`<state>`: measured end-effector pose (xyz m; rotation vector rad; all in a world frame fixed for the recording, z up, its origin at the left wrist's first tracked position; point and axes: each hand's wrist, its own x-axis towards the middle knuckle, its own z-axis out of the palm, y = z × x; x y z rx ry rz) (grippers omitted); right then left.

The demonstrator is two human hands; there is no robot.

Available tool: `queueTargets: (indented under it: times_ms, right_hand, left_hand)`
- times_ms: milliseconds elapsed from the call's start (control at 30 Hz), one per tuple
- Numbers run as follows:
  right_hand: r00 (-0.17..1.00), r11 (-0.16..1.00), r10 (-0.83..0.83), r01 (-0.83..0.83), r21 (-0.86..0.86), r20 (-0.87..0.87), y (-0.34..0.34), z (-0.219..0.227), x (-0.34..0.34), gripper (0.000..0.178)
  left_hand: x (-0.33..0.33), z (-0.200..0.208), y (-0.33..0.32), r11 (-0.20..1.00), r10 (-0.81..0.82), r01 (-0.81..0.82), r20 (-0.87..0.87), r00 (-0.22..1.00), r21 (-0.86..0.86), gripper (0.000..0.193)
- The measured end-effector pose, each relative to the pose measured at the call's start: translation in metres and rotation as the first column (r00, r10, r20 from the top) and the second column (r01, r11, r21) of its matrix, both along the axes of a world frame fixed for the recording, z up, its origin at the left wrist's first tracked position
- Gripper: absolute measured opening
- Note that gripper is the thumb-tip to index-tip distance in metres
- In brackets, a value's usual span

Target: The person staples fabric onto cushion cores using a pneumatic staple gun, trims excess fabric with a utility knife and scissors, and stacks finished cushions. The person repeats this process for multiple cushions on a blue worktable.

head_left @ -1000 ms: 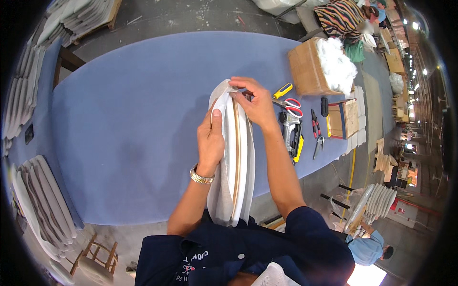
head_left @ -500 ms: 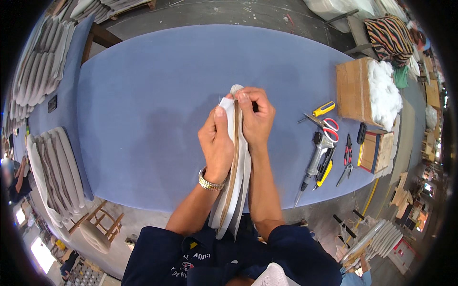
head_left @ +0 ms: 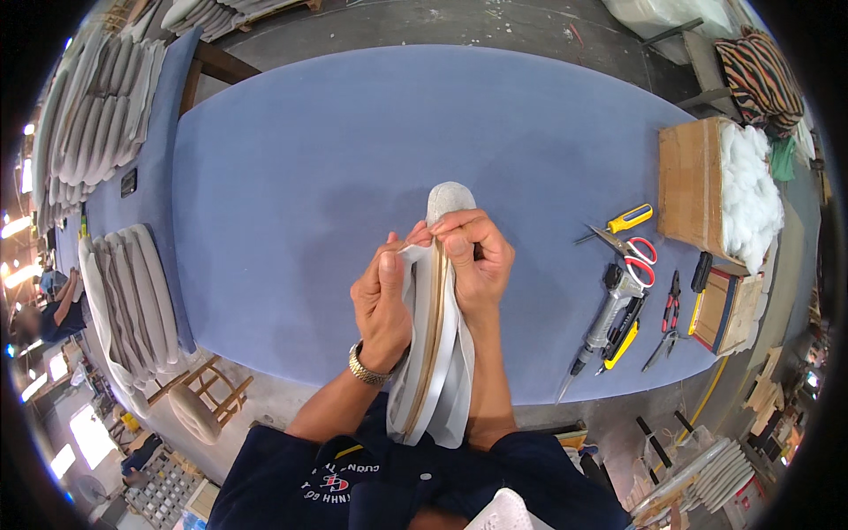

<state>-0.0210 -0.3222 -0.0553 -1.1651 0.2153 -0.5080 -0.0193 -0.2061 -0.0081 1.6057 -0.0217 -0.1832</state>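
Fingers (head_left: 396, 256) of the left hand (head_left: 382, 305) are pinched shut on a flap of white fabric at the near edge of the padded cushion piece (head_left: 435, 353), thumb pressing down on it. That cushion piece stands on edge between both hands, just above the front edge of the blue bench (head_left: 309, 159), its grey rounded end poking up past the knuckles and a tan wooden strip running down its middle. A gold wristwatch (head_left: 367, 367) sits on the left wrist, just left of the cushion piece. On the other side, the right hand (head_left: 481, 261) is curled tight over the top of the cushion piece, fingertips clamped on the same seam, touching the left hand's fingertips. Right of the cushion piece, well apart on the bench, lie a yellow-handled screwdriver (head_left: 629, 218), red-handled scissors (head_left: 632, 252), a grey staple gun (head_left: 605, 322) and pliers (head_left: 667, 318). Farther right still, a cardboard box (head_left: 693, 181) of white stuffing sits at the bench's edge.
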Motion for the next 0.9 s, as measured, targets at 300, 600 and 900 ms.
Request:
queueTargets:
  times_ms: [300,600,900]
  right_hand:
    - [0.999,0.996,-0.038,0.037,0.075,0.011,-0.011,0.003,-0.01,0.024]
    - [0.996,0.994,-0.092,0.092,0.055,-0.014,-0.042,-0.003,-0.025,0.025]
    - [0.976,0.975,-0.211,0.207,0.08,0.047,-0.041,-0.011,-0.034,0.025]
  left_hand:
    - [0.004,-0.011,0.01,0.974,-0.2,0.197,-0.017,0.98,-0.11,0.044]
    - [0.081,-0.049,-0.058,0.817,-0.538,0.554,0.133,0.832,-0.162,0.039]
    - [0.066,-0.046,-0.076,0.853,-0.488,0.5,0.107,0.866,-0.149,0.03]
